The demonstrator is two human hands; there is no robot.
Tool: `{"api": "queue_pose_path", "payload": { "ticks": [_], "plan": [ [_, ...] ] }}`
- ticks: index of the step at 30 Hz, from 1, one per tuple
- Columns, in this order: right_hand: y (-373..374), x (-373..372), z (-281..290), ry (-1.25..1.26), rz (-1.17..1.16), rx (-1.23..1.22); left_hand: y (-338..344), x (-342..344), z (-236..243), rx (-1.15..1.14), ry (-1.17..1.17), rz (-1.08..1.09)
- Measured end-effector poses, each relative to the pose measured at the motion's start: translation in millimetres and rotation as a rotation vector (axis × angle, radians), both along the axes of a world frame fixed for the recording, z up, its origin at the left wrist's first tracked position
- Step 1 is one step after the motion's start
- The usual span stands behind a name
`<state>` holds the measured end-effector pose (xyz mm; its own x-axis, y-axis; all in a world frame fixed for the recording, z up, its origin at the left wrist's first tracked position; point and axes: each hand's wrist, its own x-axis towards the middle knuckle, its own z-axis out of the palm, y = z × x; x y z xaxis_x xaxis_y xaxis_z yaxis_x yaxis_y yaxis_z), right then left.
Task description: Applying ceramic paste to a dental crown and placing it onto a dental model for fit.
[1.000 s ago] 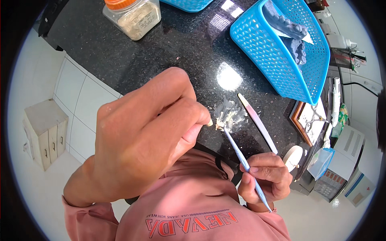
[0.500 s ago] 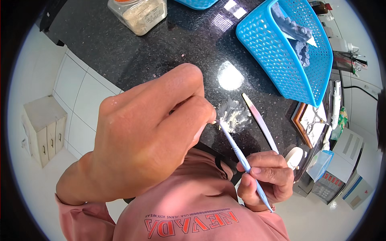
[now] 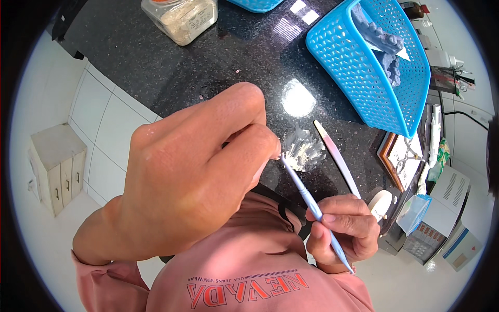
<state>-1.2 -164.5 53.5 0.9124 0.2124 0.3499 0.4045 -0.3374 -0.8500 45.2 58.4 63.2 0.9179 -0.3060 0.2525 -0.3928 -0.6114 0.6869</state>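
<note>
My left hand is raised close to the camera, its fingers curled around something small that stays hidden at the fingertips. My right hand grips a thin light-blue hand tool like a pen. The tool's tip meets my left fingertips just beside a smear of whitish paste on the black countertop. A flat pink-and-white spatula lies on the counter to the right of the paste.
A blue plastic basket holding grey dental casts stands at the upper right. A clear jar of pale powder sits at the top. Small instruments and boxes crowd the right edge. A small cabinet stands on the floor at left.
My left hand has shifted slightly, and the tool's tip now touches its fingertips. The view has drifted down a little. The right hand keeps its grip on the tool.
</note>
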Motion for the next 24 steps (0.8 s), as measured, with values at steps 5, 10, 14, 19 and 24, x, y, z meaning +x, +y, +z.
{"api": "queue_pose_path", "payload": {
  "ticks": [5, 10, 14, 19, 24],
  "plan": [
    [0.2, -1.0, -1.4, -0.018, -0.006, 0.012, -0.5, -0.4, -0.5, 0.000, -0.012, 0.005],
    [-1.3, 0.2, -0.8, -0.030, 0.032, 0.004, -0.1, -1.4, -0.8, 0.005, -0.009, 0.011],
    [-1.3, -0.8, -1.5, -0.021, 0.020, 0.013, 0.1, -1.0, -0.6, 0.007, -0.009, 0.007],
    [-4.5, -1.1, -1.2, -0.029, 0.023, -0.010, 0.9, -1.2, -1.0, 0.003, -0.006, 0.003],
    [-8.2, -5.1, 0.1, -0.054, -0.034, -0.019, 0.6, -1.5, -2.1, -0.013, -0.008, 0.008]
  ]
}}
